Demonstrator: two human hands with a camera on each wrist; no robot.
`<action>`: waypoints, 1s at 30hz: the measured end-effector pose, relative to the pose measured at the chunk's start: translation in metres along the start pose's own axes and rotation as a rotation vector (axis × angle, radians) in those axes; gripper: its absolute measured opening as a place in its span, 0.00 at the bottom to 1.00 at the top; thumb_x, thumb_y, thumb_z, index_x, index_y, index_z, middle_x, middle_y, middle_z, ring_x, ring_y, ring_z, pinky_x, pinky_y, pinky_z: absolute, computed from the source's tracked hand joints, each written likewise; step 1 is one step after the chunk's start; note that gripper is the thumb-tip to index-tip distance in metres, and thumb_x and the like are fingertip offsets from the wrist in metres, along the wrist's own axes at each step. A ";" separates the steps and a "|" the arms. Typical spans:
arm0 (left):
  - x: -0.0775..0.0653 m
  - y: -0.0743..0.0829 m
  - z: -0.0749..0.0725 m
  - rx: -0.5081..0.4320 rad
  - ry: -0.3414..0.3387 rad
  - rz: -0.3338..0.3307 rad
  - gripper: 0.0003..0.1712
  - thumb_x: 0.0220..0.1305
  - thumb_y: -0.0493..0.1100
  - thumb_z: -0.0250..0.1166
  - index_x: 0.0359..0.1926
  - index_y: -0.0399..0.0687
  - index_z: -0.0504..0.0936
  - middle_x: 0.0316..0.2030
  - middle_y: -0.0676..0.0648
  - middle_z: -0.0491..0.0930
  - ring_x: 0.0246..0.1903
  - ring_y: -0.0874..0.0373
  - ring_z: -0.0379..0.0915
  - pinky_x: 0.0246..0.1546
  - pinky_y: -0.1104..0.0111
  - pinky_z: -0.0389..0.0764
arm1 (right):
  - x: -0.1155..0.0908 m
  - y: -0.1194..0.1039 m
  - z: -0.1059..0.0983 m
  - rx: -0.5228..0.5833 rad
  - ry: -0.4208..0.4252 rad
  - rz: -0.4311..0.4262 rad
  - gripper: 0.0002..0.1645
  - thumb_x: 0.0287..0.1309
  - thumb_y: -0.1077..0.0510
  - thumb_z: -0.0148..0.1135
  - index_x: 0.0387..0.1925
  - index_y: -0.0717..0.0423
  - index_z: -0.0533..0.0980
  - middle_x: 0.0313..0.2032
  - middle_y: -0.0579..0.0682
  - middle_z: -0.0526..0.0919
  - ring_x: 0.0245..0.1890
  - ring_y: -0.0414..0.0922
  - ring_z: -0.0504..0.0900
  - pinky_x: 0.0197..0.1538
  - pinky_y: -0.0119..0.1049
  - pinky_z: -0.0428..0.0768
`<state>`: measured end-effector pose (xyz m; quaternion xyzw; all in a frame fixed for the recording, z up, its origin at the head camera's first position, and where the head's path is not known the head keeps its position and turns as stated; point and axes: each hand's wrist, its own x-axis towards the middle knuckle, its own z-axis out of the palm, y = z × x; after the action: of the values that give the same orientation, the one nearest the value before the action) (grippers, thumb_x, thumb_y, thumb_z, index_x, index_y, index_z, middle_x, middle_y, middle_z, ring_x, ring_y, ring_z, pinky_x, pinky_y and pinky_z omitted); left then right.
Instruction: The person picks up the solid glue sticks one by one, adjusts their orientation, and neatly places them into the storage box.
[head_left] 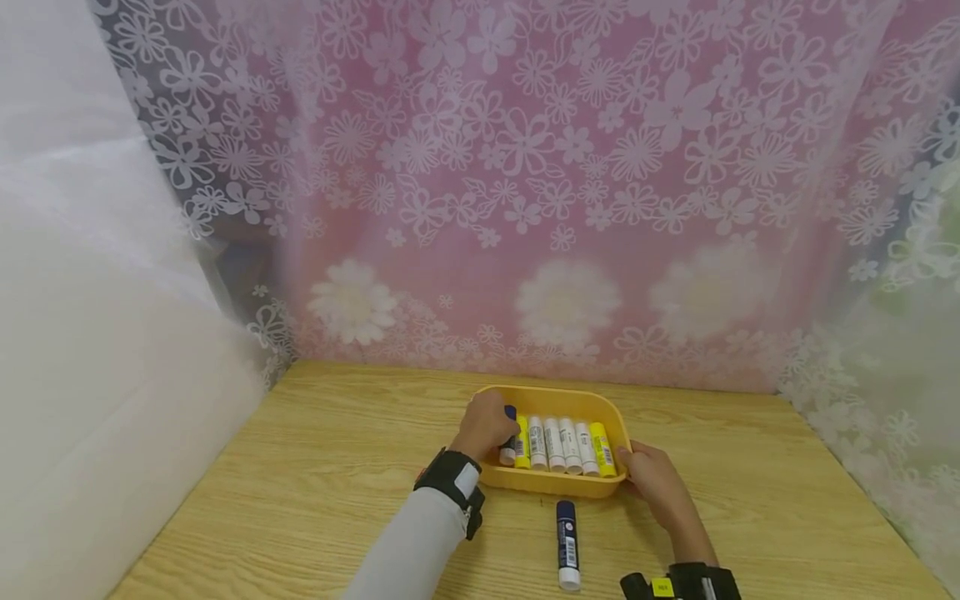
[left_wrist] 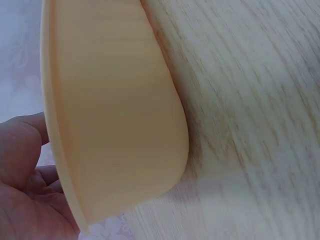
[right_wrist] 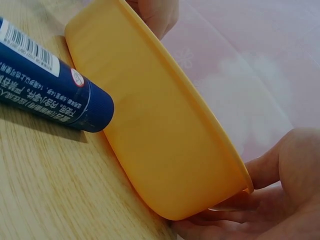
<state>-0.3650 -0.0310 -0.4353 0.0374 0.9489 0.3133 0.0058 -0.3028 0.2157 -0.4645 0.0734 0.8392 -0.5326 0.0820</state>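
Note:
A yellow plastic tray [head_left: 555,481] holds a row of yellow, white and navy glue sticks. At its left end my left hand [head_left: 483,425] reaches over the rim and pinches a navy glue stick [head_left: 507,454], with the thumb across it. The left wrist view shows this hand [left_wrist: 27,185] behind the tray wall [left_wrist: 115,110], which hides the fingertips. My right hand [head_left: 660,483] grips the tray's right end, thumb at the rim and fingers low against the outside, as the right wrist view shows. Another navy glue stick [head_left: 567,542] lies on the table in front of the tray.
The wooden table [head_left: 322,467] runs back to a pink flowered curtain [head_left: 540,208]. White sheeting [head_left: 105,333] hangs on the left, and a flowered sheer curtain [head_left: 892,400] borders the right side.

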 end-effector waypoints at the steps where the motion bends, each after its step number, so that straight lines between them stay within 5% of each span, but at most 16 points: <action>1: 0.000 0.000 0.000 -0.004 0.000 -0.007 0.09 0.57 0.38 0.72 0.31 0.35 0.83 0.24 0.46 0.76 0.25 0.54 0.71 0.24 0.69 0.71 | 0.000 0.000 0.000 -0.001 0.000 0.001 0.33 0.77 0.54 0.38 0.72 0.75 0.59 0.64 0.70 0.72 0.61 0.60 0.76 0.65 0.59 0.75; 15: 0.002 0.001 0.002 0.007 0.004 -0.049 0.14 0.56 0.39 0.75 0.39 0.33 0.85 0.32 0.43 0.82 0.30 0.52 0.75 0.34 0.63 0.83 | -0.001 -0.002 0.000 -0.001 -0.004 0.006 0.34 0.77 0.54 0.38 0.72 0.75 0.57 0.65 0.71 0.71 0.63 0.62 0.74 0.66 0.60 0.74; 30: 0.004 -0.002 0.006 0.030 0.013 -0.024 0.10 0.56 0.39 0.75 0.33 0.35 0.85 0.25 0.47 0.76 0.26 0.55 0.71 0.26 0.69 0.73 | 0.000 -0.001 0.000 -0.003 -0.007 0.012 0.34 0.77 0.54 0.38 0.72 0.75 0.57 0.66 0.72 0.70 0.64 0.63 0.73 0.66 0.60 0.74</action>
<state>-0.3686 -0.0284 -0.4415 0.0239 0.9539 0.2991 0.0030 -0.3033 0.2157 -0.4639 0.0764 0.8393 -0.5310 0.0882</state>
